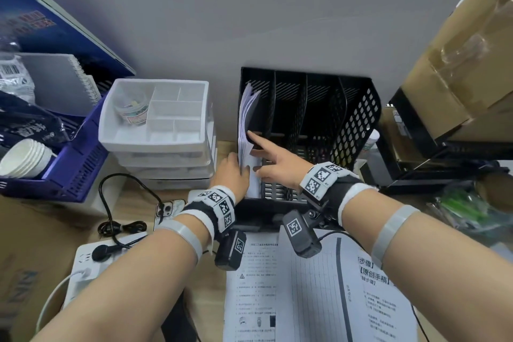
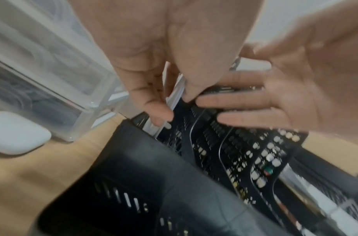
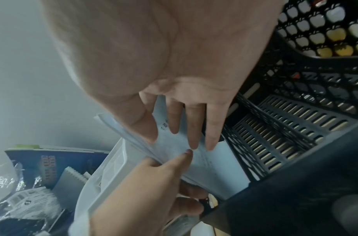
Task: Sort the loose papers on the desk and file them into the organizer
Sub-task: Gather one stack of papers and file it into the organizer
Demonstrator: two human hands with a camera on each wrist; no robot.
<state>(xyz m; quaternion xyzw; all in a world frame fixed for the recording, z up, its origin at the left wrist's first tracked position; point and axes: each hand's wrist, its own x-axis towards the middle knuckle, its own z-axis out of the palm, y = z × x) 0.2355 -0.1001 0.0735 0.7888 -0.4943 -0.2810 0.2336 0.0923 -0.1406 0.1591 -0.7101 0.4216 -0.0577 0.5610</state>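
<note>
A black mesh organizer (image 1: 361, 119) (image 2: 214, 143) (image 3: 295, 127) with several upright slots stands against the wall. A stack of white papers (image 1: 245, 119) (image 2: 175, 99) (image 3: 224, 167) stands in its leftmost slot, leaning left. My left hand (image 1: 233, 172) (image 3: 164, 175) pinches the stack's near lower edge, thumb on one face and fingers on the other. My right hand (image 1: 272, 158) (image 3: 190, 127) lies with straight fingers against the papers' right face, the index finger stretched farthest in. More printed sheets (image 1: 305, 286) lie flat on the desk under my forearms.
A white drawer unit (image 1: 155, 119) stands just left of the organizer. Further left is a blue basket (image 1: 69, 169) with paper cups (image 1: 25, 158). A phone (image 1: 166, 208), black cable and white power strip (image 1: 83, 261) lie front left. A cardboard box (image 1: 458, 64) fills the right.
</note>
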